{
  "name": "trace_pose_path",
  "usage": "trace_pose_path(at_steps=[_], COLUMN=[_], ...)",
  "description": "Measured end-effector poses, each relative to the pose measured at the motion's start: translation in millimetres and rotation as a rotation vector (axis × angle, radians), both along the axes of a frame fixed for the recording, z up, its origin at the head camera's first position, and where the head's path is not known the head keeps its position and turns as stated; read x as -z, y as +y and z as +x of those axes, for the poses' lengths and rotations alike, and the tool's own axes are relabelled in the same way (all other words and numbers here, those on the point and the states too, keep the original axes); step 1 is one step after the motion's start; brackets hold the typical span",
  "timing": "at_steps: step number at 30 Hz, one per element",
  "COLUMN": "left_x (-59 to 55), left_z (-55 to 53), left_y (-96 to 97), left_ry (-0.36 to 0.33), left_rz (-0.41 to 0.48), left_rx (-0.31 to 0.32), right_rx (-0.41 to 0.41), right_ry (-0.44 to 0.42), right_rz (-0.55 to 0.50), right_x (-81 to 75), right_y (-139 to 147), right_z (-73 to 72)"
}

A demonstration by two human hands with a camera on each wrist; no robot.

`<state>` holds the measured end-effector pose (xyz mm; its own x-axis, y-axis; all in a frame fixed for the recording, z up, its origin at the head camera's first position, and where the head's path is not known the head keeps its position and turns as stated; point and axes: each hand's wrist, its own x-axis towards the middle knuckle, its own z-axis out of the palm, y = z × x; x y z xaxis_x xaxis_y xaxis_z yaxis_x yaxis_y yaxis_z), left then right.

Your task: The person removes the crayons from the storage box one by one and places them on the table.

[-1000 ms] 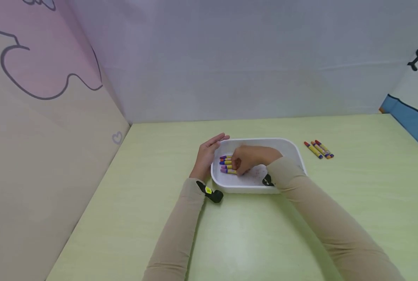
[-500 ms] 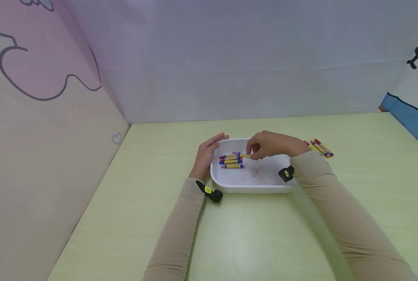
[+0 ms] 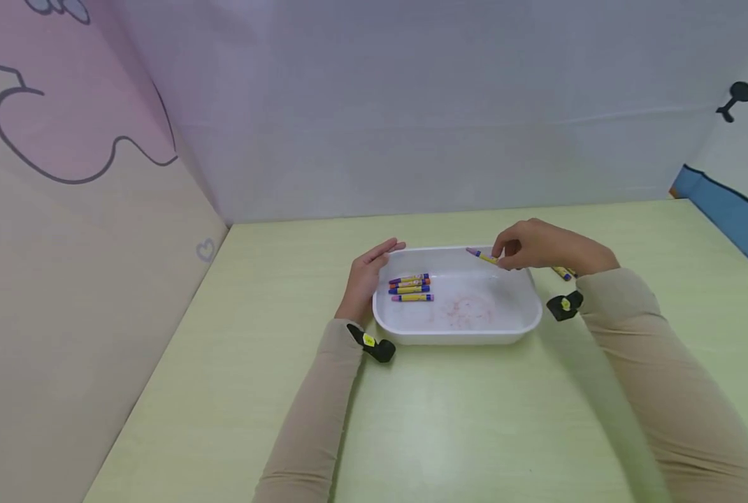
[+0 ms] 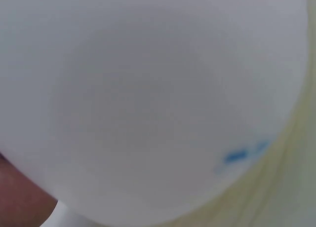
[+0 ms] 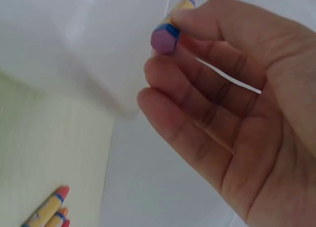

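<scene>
My right hand (image 3: 540,244) pinches a purple-tipped crayon (image 3: 481,256) with a yellow wrapper, above the far right part of a white tray (image 3: 456,338). In the right wrist view the crayon's flat purple end (image 5: 164,41) sticks out between thumb and fingers. Against the tray's left side rests my left hand (image 3: 363,279), fingers straight. Several crayons (image 3: 413,297) lie side by side in the left part of the tray, tips pointing left. The left wrist view is mostly filled by the blurred white tray wall (image 4: 148,113), with a small blue mark.
On the table (image 3: 273,293), right of the tray, lie more crayons (image 3: 563,273), partly hidden behind my right hand; the right wrist view shows their red and orange tips. A pale wall (image 3: 443,140) stands behind the table, and a patterned one on the left.
My right hand has lifted the purple-tipped crayon from the front of the row and carried it right and away from me. The left hand stays at the tray's side.
</scene>
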<state>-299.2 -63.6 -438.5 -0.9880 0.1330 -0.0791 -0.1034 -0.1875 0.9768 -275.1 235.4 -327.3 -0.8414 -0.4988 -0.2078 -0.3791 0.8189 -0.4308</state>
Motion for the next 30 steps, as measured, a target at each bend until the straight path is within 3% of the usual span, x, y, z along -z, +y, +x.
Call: trace_pose_path(at_steps=[7, 13, 19, 30], left_x=[0.4, 0.4, 0.5, 0.7], left_z=[1.5, 1.3, 1.1, -0.5], left_y=[-1.1, -1.0, -0.9, -0.9], left_ry=[-0.002, -0.002, 0.006, 0.012], left_rz=[0.003, -0.005, -0.007, -0.006], left_rx=[0.007, 0.010, 0.019, 0.014], right_rx=[0.127, 0.232, 0.333, 0.434], right_ry=[0.046, 0.083, 0.070, 0.038], right_rz=[-0.012, 0.000, 0.015, 0.034], right_x=[5.1, 19.4, 34.9, 51.3], right_y=[34, 67, 96, 123], right_z=[4.8, 4.7, 5.2, 11.2])
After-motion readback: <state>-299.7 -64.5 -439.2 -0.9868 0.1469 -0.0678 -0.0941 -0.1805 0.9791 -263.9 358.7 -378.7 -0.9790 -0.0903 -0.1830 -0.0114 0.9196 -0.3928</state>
